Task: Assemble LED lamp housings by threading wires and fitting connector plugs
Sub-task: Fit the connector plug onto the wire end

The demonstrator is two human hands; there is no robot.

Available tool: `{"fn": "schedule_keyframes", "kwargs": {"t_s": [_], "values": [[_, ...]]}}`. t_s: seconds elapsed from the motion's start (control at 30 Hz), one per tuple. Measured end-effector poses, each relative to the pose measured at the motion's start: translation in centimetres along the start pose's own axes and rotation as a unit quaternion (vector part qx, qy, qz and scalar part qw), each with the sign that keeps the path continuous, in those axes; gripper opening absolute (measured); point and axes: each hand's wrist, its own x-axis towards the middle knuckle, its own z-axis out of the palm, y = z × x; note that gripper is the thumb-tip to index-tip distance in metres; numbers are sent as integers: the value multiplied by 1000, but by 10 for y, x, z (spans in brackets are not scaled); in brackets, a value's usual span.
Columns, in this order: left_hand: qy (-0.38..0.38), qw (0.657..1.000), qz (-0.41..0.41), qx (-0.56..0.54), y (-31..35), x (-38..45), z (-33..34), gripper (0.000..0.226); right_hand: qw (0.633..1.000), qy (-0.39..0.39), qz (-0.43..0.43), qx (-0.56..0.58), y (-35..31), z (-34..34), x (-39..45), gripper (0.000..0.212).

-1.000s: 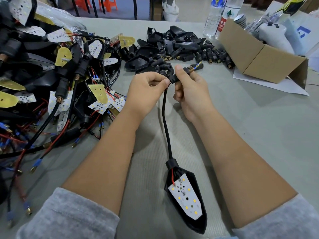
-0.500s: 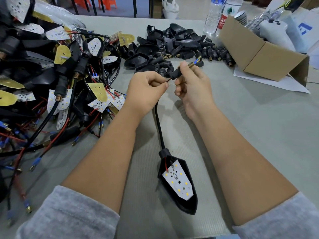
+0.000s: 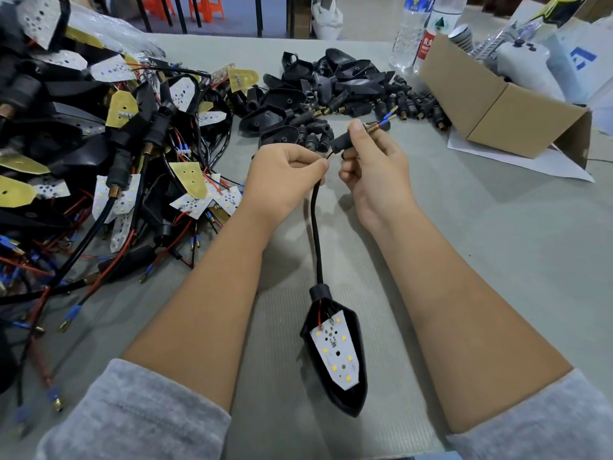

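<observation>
Black housing (image 3: 345,390), white board (image 3: 336,353) (yellow-dotted).

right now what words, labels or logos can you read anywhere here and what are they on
"农夫": red label of the right-hand water bottle; smaller print there is too blurred to read.
Blue "A"-like logo, no words: white bag.
Blue label of the left bottle: cut off, unreadable.
LED board: no legible print.
</observation>
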Motion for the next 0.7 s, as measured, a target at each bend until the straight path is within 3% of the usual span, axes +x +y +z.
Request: {"fn": "schedule_keyframes", "kwargs": {"t_s": [0.3,0.5,0.7], "values": [[-8,999,27,-20,-2,2,-2,8,997,-53,9,-53,2,2,1,20],[25,998,42,-37,-5,3,-3,31,998,-35,23,-48,2,2,2,18],[-2,998,22,-50,-2,0,-1,25,999,-17,20,-34,1,2,0,21]]}}
